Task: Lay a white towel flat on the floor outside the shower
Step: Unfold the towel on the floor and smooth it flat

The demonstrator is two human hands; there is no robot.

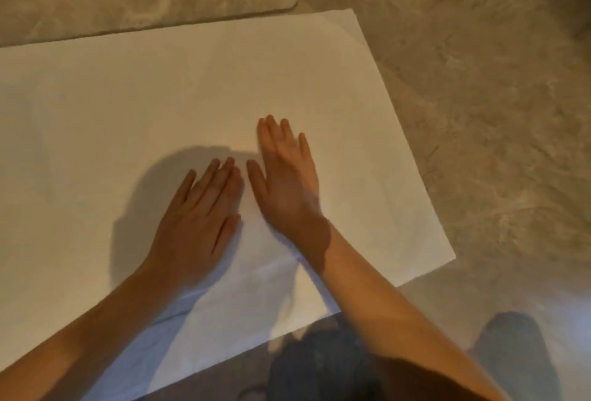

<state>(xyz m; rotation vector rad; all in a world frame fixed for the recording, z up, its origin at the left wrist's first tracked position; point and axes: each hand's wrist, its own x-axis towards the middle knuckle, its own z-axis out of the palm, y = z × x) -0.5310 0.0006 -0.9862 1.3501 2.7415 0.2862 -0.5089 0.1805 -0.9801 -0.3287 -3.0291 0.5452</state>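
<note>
The white towel [128, 96] lies spread flat on the marble-patterned floor [479, 80], running off the left edge. The left hand [198, 224] presses palm-down on it, fingers straight and gripping nothing; just beside, the right hand [287, 183] lies likewise flat, nearer the towel's right edge.

Warm, dim indoor light is cast from behind and above; a dark head-shaped shadow is thrown across the white towel [192, 80] beneath the left hand [198, 218] and right hand [287, 179]. The whole frame is softened by blur, and straight edges are bowed near the borders.
</note>
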